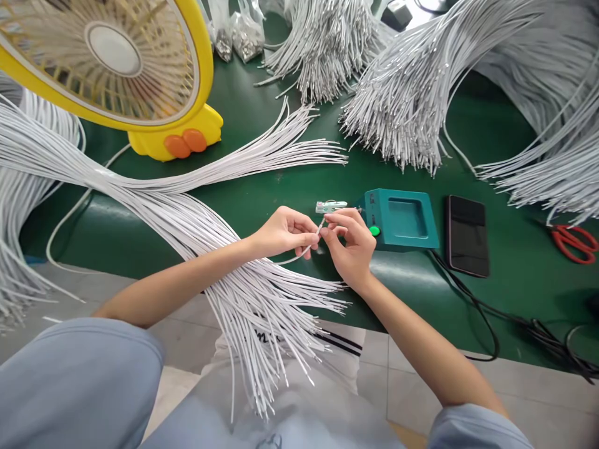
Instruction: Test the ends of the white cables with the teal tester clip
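Between thumb and fingers, my left hand pinches a white cable close to its end. My right hand meets it there, thumb and fingertips closed at the cable's tip; whether a small part is between them is too small to make out. Just beyond my fingertips lies a small clear-and-green clip-like piece, by the teal device with a green button. A bundle of white cables passes under my left forearm and hangs over the table's front edge above my lap.
A yellow fan stands at the left. More cable bundles lie at the back and right, near bags of small metal parts. A phone, red-handled scissors and black cords are on the green table.
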A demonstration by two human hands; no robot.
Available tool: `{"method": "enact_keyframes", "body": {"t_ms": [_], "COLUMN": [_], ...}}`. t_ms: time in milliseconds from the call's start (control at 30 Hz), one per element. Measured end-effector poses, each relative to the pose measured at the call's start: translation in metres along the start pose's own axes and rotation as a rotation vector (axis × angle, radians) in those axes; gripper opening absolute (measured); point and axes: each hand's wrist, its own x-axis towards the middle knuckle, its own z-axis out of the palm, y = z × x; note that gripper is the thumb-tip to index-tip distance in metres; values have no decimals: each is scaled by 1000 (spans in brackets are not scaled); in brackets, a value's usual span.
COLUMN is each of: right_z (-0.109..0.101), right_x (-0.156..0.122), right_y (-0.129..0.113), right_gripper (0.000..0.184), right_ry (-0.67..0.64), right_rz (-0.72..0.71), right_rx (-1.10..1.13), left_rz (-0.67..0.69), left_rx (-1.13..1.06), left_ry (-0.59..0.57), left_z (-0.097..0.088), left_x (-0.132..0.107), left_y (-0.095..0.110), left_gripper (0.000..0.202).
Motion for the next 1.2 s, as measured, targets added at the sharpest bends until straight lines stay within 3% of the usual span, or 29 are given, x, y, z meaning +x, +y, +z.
{"method": "enact_keyframes", "body": {"t_ms": [367, 533, 633, 800, 1000, 1200], "right_z": [0, -1, -1, -2, -2, -2], "right_x": [0, 3, 6, 9, 6, 4], "right_y": [-5, -8, -10, -14, -9, -7], "right_gripper": [5, 19, 12, 16, 14, 12], "right_ry": [26, -60, -58, -44, -149, -40], "right_rz": [98, 214, 256, 302, 306, 331], "right_rx": [33, 167, 199, 160, 176, 205], "left_rz": [17, 31, 32, 41, 56, 81], "left_rx": [-14, 24, 59, 78, 76, 57], "left_ry": [14, 16, 10, 40, 43, 73], "left_z": [0, -1, -1, 2, 1, -1], "left_x": [0, 0, 0, 0, 1, 1], "left_y": [-2, -4, -6, -7, -9, -5], "left_gripper": [18, 14, 10, 9, 12, 16]}}
